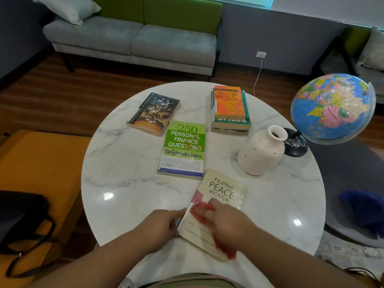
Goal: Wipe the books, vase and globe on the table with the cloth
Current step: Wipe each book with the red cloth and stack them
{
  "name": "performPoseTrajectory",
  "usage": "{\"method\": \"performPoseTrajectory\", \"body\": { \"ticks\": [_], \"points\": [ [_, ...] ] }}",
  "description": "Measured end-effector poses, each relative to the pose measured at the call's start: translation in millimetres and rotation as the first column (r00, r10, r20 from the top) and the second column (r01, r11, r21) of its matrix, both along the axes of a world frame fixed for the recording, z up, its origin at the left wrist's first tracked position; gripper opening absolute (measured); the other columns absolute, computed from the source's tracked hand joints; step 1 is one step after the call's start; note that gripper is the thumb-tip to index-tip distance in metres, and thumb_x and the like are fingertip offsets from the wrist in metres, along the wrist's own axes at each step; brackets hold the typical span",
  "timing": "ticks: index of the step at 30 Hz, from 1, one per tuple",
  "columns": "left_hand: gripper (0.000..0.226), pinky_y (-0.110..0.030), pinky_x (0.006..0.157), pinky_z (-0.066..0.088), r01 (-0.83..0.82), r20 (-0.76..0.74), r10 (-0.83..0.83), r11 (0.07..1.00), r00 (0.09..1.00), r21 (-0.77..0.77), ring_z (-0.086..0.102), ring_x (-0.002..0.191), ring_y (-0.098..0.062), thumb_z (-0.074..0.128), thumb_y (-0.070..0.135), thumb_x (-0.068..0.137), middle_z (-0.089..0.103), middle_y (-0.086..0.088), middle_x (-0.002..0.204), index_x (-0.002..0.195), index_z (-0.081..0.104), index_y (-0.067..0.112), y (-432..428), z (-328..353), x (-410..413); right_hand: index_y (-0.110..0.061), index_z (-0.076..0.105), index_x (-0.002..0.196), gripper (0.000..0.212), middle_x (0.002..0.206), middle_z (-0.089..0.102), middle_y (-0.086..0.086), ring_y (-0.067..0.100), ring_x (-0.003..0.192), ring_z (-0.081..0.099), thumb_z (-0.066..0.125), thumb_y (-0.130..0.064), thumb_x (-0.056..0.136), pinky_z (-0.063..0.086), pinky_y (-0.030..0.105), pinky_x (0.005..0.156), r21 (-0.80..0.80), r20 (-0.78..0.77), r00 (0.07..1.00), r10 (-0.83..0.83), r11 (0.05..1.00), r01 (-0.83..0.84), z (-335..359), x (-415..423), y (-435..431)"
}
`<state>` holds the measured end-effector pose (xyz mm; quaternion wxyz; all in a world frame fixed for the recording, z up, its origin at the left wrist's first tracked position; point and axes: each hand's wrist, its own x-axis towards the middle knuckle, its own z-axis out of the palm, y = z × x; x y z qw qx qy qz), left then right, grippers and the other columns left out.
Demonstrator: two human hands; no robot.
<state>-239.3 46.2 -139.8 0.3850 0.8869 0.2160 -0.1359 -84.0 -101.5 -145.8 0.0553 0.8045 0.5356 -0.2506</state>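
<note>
The right hand (226, 223) is pressing the red cloth (225, 249) onto the cream book (223, 190), which is lying flat on the table (124, 183) just on the near side of the vase (260, 150). Its fingers are looking fairly flat, pressing rather than clutching, though blur is softening them. The left hand (164, 223) is gripping that book's spine edge, the side away from the vase. To do this well, I judge the left hand should be bracing firmly while the cloth is travelling in long strokes toward the vase, reaching the title end and corners. The globe (332, 109) is standing just beyond the vase, the green book (184, 148) left of it.
</note>
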Motion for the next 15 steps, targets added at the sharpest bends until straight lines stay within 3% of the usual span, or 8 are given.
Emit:
{"method": "performPoseTrajectory", "body": {
  "ticks": [2,4,8,11,13,15],
  "points": [
    [0.060,-0.005,0.063,0.034,-0.006,-0.005,0.006,1.000,1.000,0.007,0.047,0.069,-0.001,0.055,0.021,0.092,0.048,0.018,0.073,0.139,0.035,0.052,-1,0,0,-0.049,0.021,0.144,0.055,0.129,0.036,-0.003,0.025,0.109,0.052,0.043,-0.033,0.097,0.047,0.036,0.093,0.035,0.036,0.988,-0.150,0.988,0.149,1,24,6],
    [0.058,-0.003,0.063,0.034,-0.016,-0.007,0.016,1.000,1.000,0.007,0.047,0.071,-0.001,0.051,0.018,0.094,0.052,0.018,0.083,0.139,0.036,0.051,-1,0,-1,-0.046,0.021,0.146,0.056,0.131,0.035,-0.002,0.025,0.109,0.051,0.042,-0.029,0.097,0.048,0.036,0.092,0.006,0.087,0.982,-0.166,0.986,0.166,8,27,11],
    [0.057,-0.001,0.064,0.034,-0.003,0.009,0.003,1.000,1.000,0.013,0.047,0.068,0.006,0.052,0.015,0.092,0.056,0.022,0.082,0.135,0.042,0.051,0,2,-2,-0.041,0.021,0.146,0.084,0.135,0.031,0.004,0.034,0.111,0.046,0.065,-0.011,0.081,0.046,0.043,0.095,-0.091,0.025,0.987,0.159,0.984,-0.156,17,-21,2],
    [0.052,-0.002,0.062,0.035,-0.011,0.017,0.011,1.000,1.000,-0.004,0.047,0.066,0.002,0.051,0.017,0.094,0.063,0.010,0.089,0.134,0.043,0.049,-1,5,0,-0.046,0.022,0.145,0.059,0.132,0.036,0.002,0.035,0.116,0.045,0.046,-0.021,0.097,0.043,0.042,0.096,-0.011,-0.074,0.955,0.287,0.957,-0.289,9,-32,-18],
    [0.048,-0.003,0.059,0.034,-0.014,0.018,0.014,1.000,1.000,0.011,0.047,0.070,-0.003,0.051,0.022,0.095,0.066,0.004,0.101,0.135,0.043,0.048,-2,5,1,-0.053,0.021,0.142,0.055,0.138,0.036,-0.007,0.029,0.119,0.046,0.042,-0.026,0.099,0.042,0.036,0.099,0.025,-0.126,0.968,0.217,0.976,-0.215,6,-20,-35],
    [0.050,-0.004,0.056,0.032,-0.020,0.003,0.019,0.998,1.000,0.061,0.047,0.074,-0.005,0.055,0.023,0.093,0.063,0.005,0.095,0.135,0.045,0.047,-2,6,4,-0.057,0.021,0.140,0.057,0.135,0.037,-0.012,0.022,0.110,0.051,0.044,-0.026,0.097,0.046,0.032,0.092,0.037,-0.122,0.991,0.051,0.998,-0.046,7,0,-48]
  ]
}}
